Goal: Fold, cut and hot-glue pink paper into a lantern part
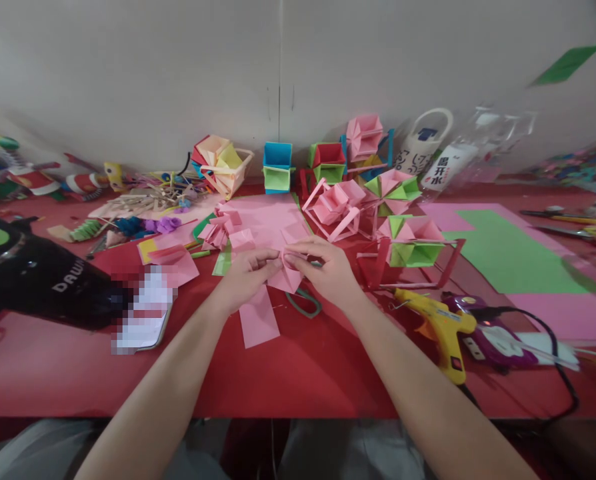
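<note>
You're at what looks like a craft workspace. The red table (308, 383) before you carries folded-paper models (277, 157), a flat green sheet (518, 253), a yellow glue gun (441, 325) and wooden sticks (151, 198), and you hold pink paper (285, 281) above it.

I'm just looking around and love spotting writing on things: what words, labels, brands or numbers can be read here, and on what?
"DAW": on the glossy black object at the left; any further letters can't be made out.
"喝开水": on the white-labelled bottle by the wall.
Too small or blurred to read: print on the yellow glue gun, the pixelated phone screen and marks on the white item with a loop handle.
</note>
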### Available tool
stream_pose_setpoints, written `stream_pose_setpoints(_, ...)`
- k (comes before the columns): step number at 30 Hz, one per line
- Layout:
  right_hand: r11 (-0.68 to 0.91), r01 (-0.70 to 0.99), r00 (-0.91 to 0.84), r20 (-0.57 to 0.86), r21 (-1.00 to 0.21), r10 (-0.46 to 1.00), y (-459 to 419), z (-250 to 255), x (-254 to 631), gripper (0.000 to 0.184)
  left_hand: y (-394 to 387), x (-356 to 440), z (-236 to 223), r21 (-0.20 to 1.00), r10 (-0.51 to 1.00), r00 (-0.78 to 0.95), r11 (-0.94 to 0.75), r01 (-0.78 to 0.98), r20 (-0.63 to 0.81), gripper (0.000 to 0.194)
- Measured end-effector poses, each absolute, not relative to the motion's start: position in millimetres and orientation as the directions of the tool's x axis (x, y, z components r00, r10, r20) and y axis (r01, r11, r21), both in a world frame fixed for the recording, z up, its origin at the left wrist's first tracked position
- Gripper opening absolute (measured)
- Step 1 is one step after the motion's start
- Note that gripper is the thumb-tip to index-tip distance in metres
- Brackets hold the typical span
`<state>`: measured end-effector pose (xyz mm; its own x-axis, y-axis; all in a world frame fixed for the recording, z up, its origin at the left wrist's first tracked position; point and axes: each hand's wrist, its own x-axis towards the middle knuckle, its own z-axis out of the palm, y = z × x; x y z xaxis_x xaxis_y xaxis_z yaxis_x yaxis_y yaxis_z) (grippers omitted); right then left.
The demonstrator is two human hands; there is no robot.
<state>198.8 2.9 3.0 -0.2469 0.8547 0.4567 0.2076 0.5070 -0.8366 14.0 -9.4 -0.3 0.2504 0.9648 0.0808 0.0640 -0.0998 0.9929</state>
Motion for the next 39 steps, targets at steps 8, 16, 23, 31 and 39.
stream_pose_setpoints(8,0.487,0.199,-0.261,0.433,-0.851,0.863,4.4,2.9,200.2,0.015,-10.5,15.8,2.4,0.989,0.965,0.243,-0.117,0.086,0.093,0.024)
stream_pose_setpoints(16,0.472,0.192,-0.262,0.419,-0.86,0.869,4.5,4.2,200.7,0.013,-11.6,16.3,5.1,0.988,0.961,0.251,-0.14,0.069,0.119,0.021)
stream_pose_setpoints(23,0.481,0.172,-0.294,0.421,-0.86,0.858,4.7,3.1,201.5,0.013,-12.2,16.6,5.0,0.991,0.963,0.246,-0.127,0.041,0.113,0.019)
stream_pose_setpoints(31,0.538,0.204,-0.357,0.449,-0.818,0.819,6.0,1.2,202.3,0.017,-12.5,16.4,6.9,0.99,0.972,0.215,-0.112,0.088,0.091,0.018)
stream_pose_setpoints(39,0.573,0.22,-0.373,0.474,-0.79,0.797,6.7,0.7,203.4,0.016,-11.9,14.8,6.1,0.983,0.97,0.216,-0.142,0.118,0.114,0.019)
